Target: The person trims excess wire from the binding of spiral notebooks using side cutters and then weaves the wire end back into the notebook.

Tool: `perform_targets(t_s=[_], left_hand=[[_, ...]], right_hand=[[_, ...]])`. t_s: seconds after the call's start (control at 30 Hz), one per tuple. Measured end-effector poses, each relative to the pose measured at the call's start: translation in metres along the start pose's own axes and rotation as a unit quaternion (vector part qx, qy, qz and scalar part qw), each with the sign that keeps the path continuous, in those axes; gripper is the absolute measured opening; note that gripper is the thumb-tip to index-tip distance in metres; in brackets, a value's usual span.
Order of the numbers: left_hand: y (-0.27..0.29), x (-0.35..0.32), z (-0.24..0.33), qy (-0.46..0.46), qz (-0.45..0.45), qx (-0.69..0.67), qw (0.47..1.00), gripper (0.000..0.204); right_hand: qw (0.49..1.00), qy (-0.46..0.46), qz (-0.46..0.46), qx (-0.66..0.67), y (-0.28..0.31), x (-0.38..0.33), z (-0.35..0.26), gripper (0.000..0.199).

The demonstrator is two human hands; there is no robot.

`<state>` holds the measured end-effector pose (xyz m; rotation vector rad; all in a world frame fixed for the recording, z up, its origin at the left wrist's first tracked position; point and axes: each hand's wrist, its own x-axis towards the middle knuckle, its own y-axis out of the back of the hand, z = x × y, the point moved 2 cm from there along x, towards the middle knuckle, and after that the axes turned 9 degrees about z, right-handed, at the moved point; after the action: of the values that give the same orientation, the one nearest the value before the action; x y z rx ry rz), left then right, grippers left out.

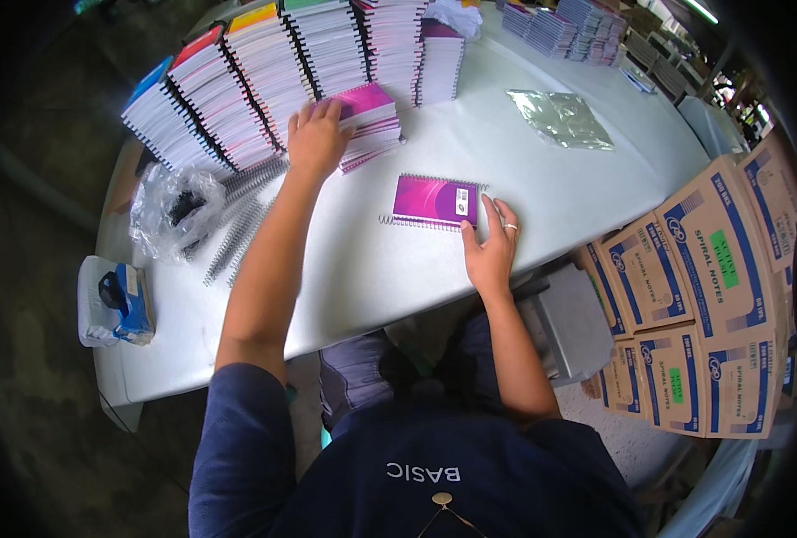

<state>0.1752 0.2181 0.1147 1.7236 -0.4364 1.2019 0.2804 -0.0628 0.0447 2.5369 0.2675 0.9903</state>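
A purple spiral notebook [425, 198] with a white label lies flat on the table in front of me, wire coils along its far and near edges. My right hand [491, 249] is at its right end, thumb by the near corner, fingers spread apart. Farther left, a short stack of pink-purple notebooks [373, 134] sits before the tall rows. My left hand [319, 142] reaches to its left side, fingers stretched out on the top notebook's edge. Loose metal spiral coils [239, 235] lie left of my left forearm.
Tall notebook stacks [264, 76] with coloured covers line the far side. A crumpled clear plastic bag [172, 211] and a blue-and-white container [120, 303] stand left. A clear plastic sheet [560, 118] lies right. Cardboard boxes [685, 296] and a grey bin [567, 321] flank the table's right.
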Motion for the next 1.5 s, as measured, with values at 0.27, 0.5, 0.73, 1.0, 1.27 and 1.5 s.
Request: perform_targets(t_s=[0.27, 0.5, 0.73, 1.0, 1.27, 1.5], left_hand=[[0.109, -0.034, 0.071, -0.115, -0.074, -0.120, 0.983, 0.020], [0.137, -0.076, 0.017, 0.101, -0.118, -0.122, 0.980, 0.030], [0.127, -0.119, -0.060, 0.229, -0.276, 0.065, 0.931, 0.027], [0.162, -0.080, -0.034, 0.229, -0.195, -0.177, 0.937, 0.030], [0.160, -0.110, 0.018, 0.374, -0.377, -0.401, 0.746, 0.041], [0.154, -0.113, 0.011, 0.371, -0.342, -0.379, 0.776, 0.032]], right_hand=[[0.627, -0.465, -0.230, 0.581, 0.036, 0.011, -0.026, 0.036], [0.757, -0.285, -0.280, 0.517, 0.018, -0.013, -0.025, 0.020], [0.842, -0.083, -0.327, 0.421, -0.013, -0.033, -0.041, 0.025], [0.811, -0.065, -0.356, 0.460, -0.017, -0.028, -0.045, 0.023], [0.815, -0.140, -0.342, 0.447, -0.012, -0.031, -0.053, 0.027], [0.829, -0.087, -0.369, 0.411, -0.019, -0.034, -0.041, 0.029]])
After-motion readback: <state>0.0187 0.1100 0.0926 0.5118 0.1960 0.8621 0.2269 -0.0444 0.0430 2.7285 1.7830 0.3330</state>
